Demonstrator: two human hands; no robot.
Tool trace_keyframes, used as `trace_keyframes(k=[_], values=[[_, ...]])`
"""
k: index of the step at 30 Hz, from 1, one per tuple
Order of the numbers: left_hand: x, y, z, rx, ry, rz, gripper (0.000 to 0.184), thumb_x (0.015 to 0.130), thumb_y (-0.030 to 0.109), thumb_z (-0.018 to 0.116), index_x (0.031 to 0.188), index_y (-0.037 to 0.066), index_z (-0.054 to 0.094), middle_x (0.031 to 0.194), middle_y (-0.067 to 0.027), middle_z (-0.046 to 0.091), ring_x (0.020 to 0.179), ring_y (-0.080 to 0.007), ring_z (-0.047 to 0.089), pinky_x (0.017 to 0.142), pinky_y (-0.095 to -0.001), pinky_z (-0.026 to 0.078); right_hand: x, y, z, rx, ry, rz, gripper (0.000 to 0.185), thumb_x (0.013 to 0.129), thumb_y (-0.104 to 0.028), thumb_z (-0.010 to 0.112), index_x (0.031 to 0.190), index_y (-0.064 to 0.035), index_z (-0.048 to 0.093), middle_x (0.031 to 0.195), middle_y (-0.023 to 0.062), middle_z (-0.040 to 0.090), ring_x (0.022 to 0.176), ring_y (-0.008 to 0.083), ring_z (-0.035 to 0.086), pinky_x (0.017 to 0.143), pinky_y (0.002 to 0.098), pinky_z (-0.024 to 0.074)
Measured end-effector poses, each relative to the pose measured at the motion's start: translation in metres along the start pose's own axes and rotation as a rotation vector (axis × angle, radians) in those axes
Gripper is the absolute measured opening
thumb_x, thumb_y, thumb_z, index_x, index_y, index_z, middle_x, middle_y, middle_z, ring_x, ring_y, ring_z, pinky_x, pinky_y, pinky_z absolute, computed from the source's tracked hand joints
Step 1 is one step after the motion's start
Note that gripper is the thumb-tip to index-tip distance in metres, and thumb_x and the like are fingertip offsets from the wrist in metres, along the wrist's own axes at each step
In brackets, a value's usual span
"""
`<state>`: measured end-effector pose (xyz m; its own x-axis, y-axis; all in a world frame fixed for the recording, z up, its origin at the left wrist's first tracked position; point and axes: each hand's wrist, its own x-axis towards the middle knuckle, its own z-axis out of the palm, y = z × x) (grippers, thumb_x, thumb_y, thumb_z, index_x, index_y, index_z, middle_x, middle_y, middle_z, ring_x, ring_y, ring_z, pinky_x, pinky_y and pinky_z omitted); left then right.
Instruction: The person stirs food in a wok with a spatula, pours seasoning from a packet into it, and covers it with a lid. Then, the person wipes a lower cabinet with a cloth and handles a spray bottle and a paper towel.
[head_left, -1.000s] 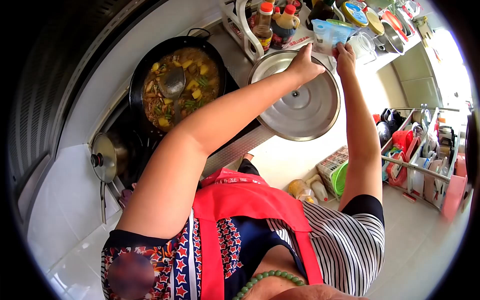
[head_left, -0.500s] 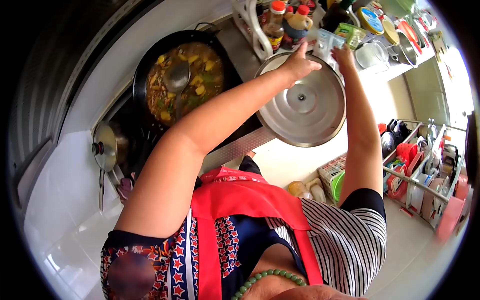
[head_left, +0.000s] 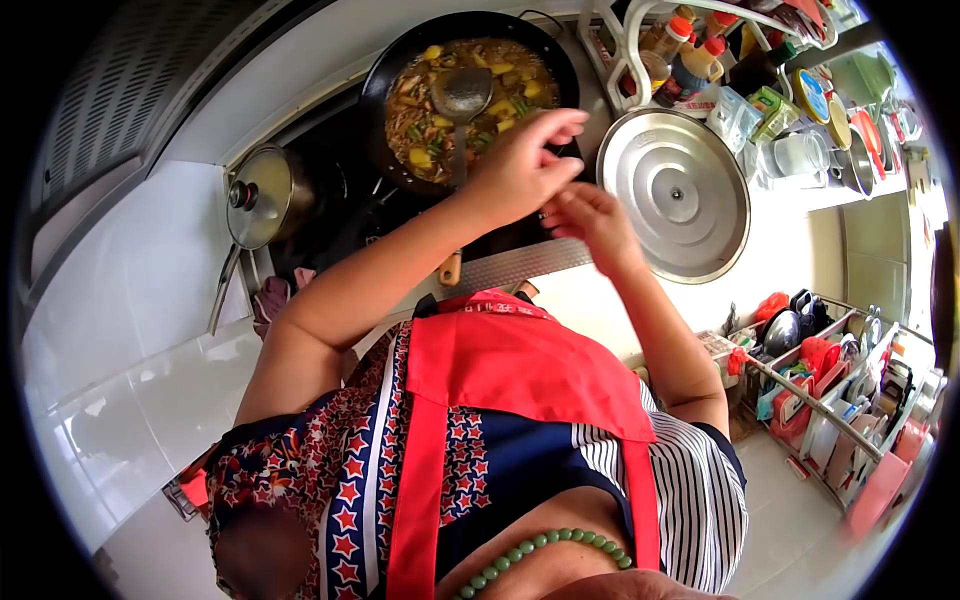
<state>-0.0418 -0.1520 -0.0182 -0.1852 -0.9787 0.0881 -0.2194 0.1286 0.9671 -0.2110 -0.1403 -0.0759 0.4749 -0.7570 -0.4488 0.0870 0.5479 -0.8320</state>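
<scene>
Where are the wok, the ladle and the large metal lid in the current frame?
Wok (head_left: pixel 470 26): head view, on its bare black inner wall, above the food.
Ladle (head_left: pixel 461 95): head view, on its bowl.
Large metal lid (head_left: pixel 675 193): head view, at its centre.

The left hand (head_left: pixel 528 165) and right hand (head_left: pixel 597 225) are hovering close together; beyond their fingers (head_left: pixel 560 121) a ladle (head_left: pixel 462 94) is resting in a wok (head_left: pixel 375 110), and rightward a lid (head_left: pixel 675 230) is lying.
</scene>
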Motion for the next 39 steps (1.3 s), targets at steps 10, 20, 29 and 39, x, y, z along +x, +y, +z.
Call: trace_keyframes(k=[10,20,29,39], values=[[-0.109,-0.059,-0.089,0.032,0.194,-0.190,0.013,0.080,0.007,0.064,0.091,0.002,0.060,0.077,-0.0035,0.062,0.070,-0.0105,0.058,0.067,-0.0251,0.048,0.002,0.040,0.110,0.225,-0.096,0.262,0.034,0.093,-0.027,0.054,0.120,-0.0073,0.047,0.088,0.0048,0.055,0.068,0.0145,0.058,0.057,0.0313,0.0510],[-0.111,-0.064,-0.073,-0.357,-0.376,-0.544,0.028,0.091,0.029,0.056,0.097,0.003,0.062,0.086,-0.0030,0.063,0.075,-0.0116,0.057,0.062,-0.0251,0.048,-0.045,-0.004,0.105,-0.308,0.245,0.172,0.029,0.084,-0.008,0.055,0.113,-0.0074,0.053,0.079,0.0009,0.055,0.048,0.0077,0.045,0.037,0.0226,0.0369],[-0.108,-0.064,-0.067,-0.364,-0.542,-0.615,0.031,0.093,0.032,0.055,0.107,0.005,0.062,0.094,-0.0029,0.063,0.080,-0.0108,0.057,0.066,-0.0245,0.046,-0.025,-0.008,0.105,-0.290,0.173,0.297,0.019,0.086,-0.012,0.056,0.101,-0.0011,0.055,0.077,0.0041,0.057,0.046,0.0083,0.043,0.036,0.0225,0.0334],[-0.121,-0.059,-0.080,-0.365,-0.575,-0.666,0.033,0.095,0.031,0.053,0.111,0.002,0.059,0.099,-0.0062,0.063,0.083,-0.0127,0.058,0.071,-0.0261,0.049,-0.026,0.043,0.076,0.285,-0.018,0.185,0.022,0.091,-0.010,0.051,0.111,-0.0008,0.054,0.082,0.0059,0.059,0.042,0.0051,0.035,0.035,0.0181,0.0236]])
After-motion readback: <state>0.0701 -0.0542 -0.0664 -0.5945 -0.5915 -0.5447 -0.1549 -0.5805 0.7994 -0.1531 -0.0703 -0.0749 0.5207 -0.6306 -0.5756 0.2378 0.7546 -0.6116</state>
